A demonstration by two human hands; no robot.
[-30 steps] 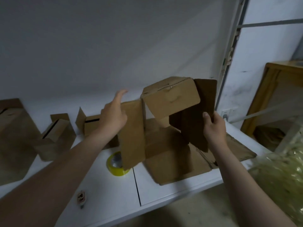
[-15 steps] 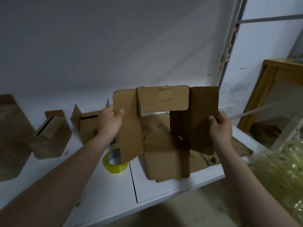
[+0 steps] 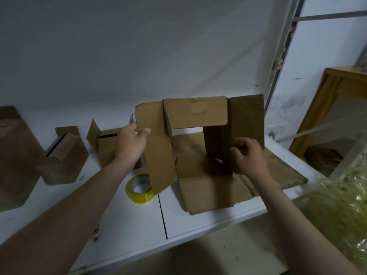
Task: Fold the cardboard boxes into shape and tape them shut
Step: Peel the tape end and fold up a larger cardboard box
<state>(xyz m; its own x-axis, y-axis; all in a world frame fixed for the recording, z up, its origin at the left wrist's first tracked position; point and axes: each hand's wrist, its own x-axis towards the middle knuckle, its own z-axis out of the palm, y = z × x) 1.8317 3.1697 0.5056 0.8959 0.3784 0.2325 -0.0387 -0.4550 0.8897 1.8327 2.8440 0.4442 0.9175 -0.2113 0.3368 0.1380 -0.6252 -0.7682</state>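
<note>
By the left hand (image 3: 132, 143), the left flap of the half-folded brown cardboard box (image 3: 195, 114) is pinched. The right hand (image 3: 250, 157) is curled at the right flap, but whether it grips cannot be told. The box is held above the white tabletop (image 3: 129, 221), presumably so it can be squared. A yellow tape roll (image 3: 140, 188) is kept near for sealing.

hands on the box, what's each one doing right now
Left hand: grips the left flap.
Right hand: curled at the right flap, blurred; grip cannot be told.
</note>
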